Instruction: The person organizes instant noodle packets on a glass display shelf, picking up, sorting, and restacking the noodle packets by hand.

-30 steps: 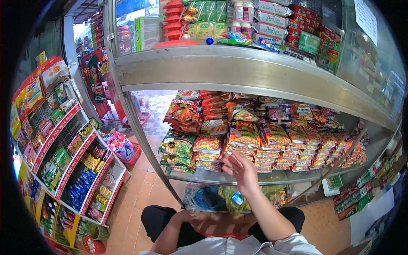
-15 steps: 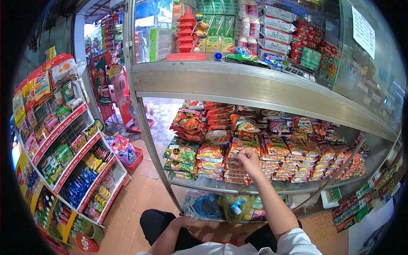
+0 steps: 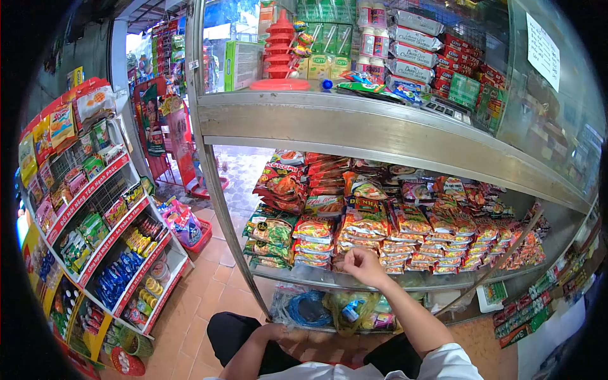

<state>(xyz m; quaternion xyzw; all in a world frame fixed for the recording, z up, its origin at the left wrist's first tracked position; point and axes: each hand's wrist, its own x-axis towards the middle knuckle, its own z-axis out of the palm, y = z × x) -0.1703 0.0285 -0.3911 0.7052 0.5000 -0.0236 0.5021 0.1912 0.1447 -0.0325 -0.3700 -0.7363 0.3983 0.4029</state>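
My right hand (image 3: 365,267) hovers in front of the low edge of a stack of instant noodle packets (image 3: 366,218) on the glass cabinet's lower shelf. Its fingers are curled in, and the inside of the grip is hidden, so I cannot tell whether anything is in it. Just left of it is a shorter stack of red and yellow noodle packets (image 3: 313,237), and beyond that are green packets (image 3: 269,231). My left hand (image 3: 273,332) rests by my left knee with its fingers loosely extended and nothing seen in it.
A metal-framed cabinet (image 3: 354,123) spans the front, with boxes and biscuit packs above. Under the noodle shelf lie plastic bags and a blue coil (image 3: 310,308). A snack rack (image 3: 107,234) stands at left beside a red basket (image 3: 201,235). A stick (image 3: 500,263) leans at right.
My right hand has moved down and slightly toward me, from the middle of the noodle stack to its lower front. My left hand has stayed by the knee.
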